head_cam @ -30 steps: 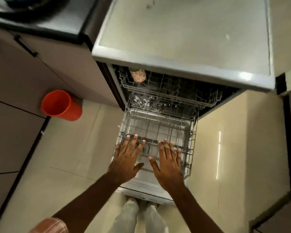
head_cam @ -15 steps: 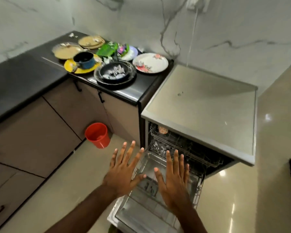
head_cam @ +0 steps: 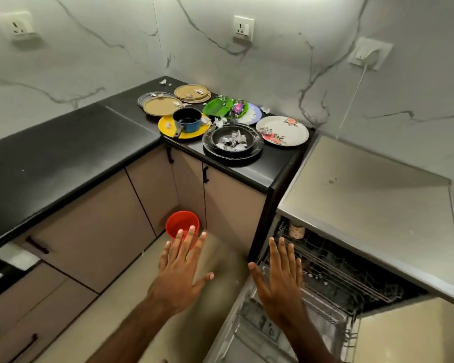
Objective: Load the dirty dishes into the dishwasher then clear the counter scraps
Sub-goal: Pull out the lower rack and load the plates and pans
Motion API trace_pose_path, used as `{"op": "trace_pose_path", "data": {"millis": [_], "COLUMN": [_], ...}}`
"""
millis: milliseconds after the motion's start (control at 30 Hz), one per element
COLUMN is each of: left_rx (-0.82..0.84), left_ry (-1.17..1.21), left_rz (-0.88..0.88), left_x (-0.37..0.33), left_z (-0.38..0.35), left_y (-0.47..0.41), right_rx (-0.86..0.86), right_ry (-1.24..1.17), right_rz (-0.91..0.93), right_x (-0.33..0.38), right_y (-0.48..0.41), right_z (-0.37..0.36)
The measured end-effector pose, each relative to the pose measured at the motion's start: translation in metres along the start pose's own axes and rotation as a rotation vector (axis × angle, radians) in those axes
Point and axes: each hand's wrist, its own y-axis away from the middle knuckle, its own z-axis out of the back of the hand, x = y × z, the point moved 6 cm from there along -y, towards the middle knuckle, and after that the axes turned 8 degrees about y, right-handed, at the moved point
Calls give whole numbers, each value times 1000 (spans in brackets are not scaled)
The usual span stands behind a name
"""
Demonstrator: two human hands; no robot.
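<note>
Dirty dishes crowd the black counter (head_cam: 63,158): a floral plate (head_cam: 283,131), a black bowl (head_cam: 232,140) holding paper scraps on black plates, a blue saucepan (head_cam: 188,120) on a yellow plate (head_cam: 168,127), a green plate (head_cam: 218,106), and brown plates (head_cam: 163,106). The dishwasher (head_cam: 364,205) stands open at the right, its wire rack (head_cam: 333,273) pulled out and a patterned cup (head_cam: 296,230) in the upper rack. My left hand (head_cam: 180,273) hovers flat over the floor. My right hand (head_cam: 281,281) hovers flat over the rack. Both hold nothing.
A red bucket (head_cam: 181,226) stands on the floor in the cabinet corner, just beyond my left fingertips. Scraps (head_cam: 164,82) lie loose on the counter near the wall. Wall sockets (head_cam: 243,28) sit above, with a white cord plugged in at the right.
My view has lifted from the dishwasher rack to the counter with the dishes. Both hands have risen off the rack and stay spread flat.
</note>
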Motion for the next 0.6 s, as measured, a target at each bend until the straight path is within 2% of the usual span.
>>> {"op": "trace_pose_path", "data": {"millis": [233,400,600], "left_rx": [49,73,113], "left_ry": [-2,99,210], "left_rz": [-11,-63,-78], "left_x": [98,132,142], "left_z": [49,69,72], "left_y": [-10,-24,-52], "right_rx": [-51,-44,8], "right_ry": [-62,-92,-71], "right_rz": [-55,-78,-110], "right_x": [92,132,143], "right_y": [-27,-33,-53], "right_z": [-30,-40,-59]}}
